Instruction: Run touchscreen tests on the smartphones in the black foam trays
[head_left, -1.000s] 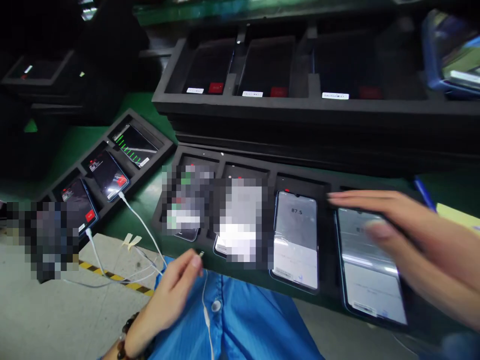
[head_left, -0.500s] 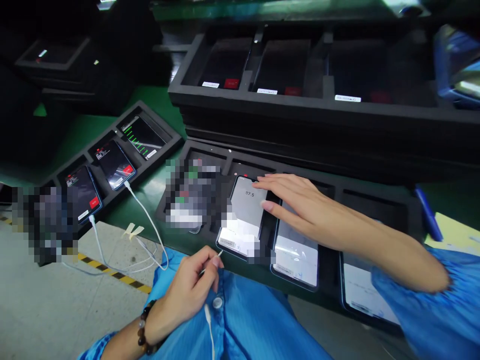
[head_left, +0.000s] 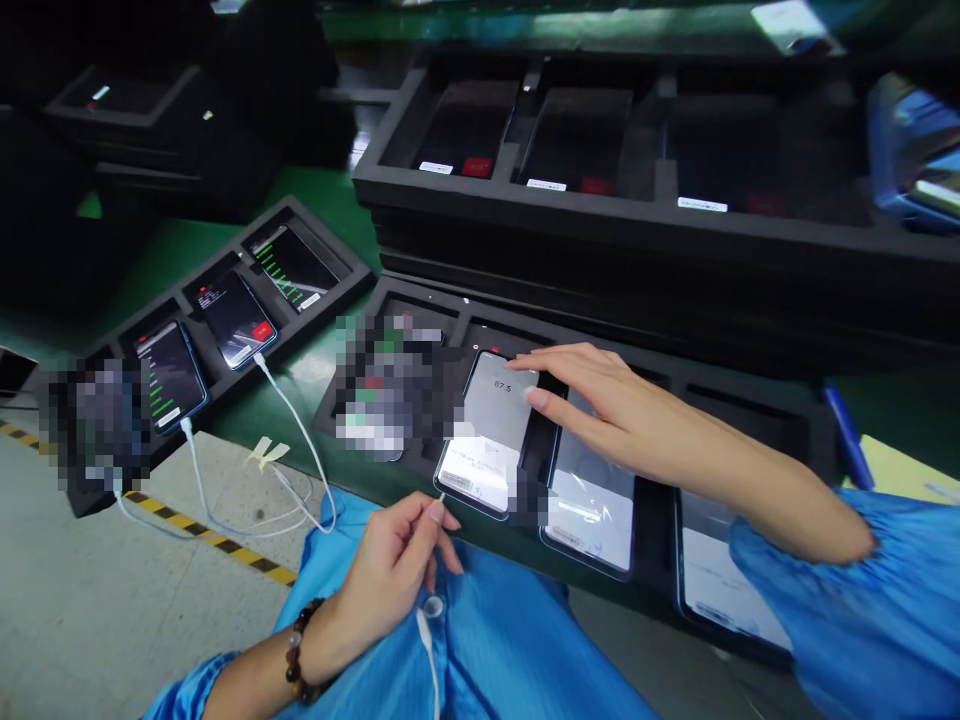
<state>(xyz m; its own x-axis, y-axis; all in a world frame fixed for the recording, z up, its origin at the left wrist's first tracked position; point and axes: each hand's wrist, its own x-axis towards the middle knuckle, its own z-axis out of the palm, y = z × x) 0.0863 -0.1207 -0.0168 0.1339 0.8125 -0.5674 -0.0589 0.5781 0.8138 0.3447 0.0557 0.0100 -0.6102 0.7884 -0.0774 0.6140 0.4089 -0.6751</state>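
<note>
My left hand [head_left: 405,545] is closed in a pinch on a thin white stick-like piece [head_left: 441,499], whose pale tip meets the lower edge of a lit phone [head_left: 480,440]. The phone shows 87.5 and lies tilted in a black foam tray [head_left: 345,385]. Below that hand hangs a white cable [head_left: 428,650]; whether it joins the pinched piece is hidden. My right hand [head_left: 592,400] is open, its fingers stretched over the phone's top right edge, with a fingertip at the screen. Under its palm lies a second lit phone [head_left: 589,510].
At the left, another foam tray [head_left: 341,285] holds several phones, some plugged into white charging cables [head_left: 296,400]. Stacked trays with dark phones [head_left: 577,140] rise behind. On the right lie a blue pen [head_left: 847,437] and yellow paper [head_left: 907,470]. A further lit phone [head_left: 731,575] sits below my right forearm.
The pinched tip has come up to the phone's lower edge. One phone in the left tray has switched from a red block to green lines. My right hand stays over the screen.
</note>
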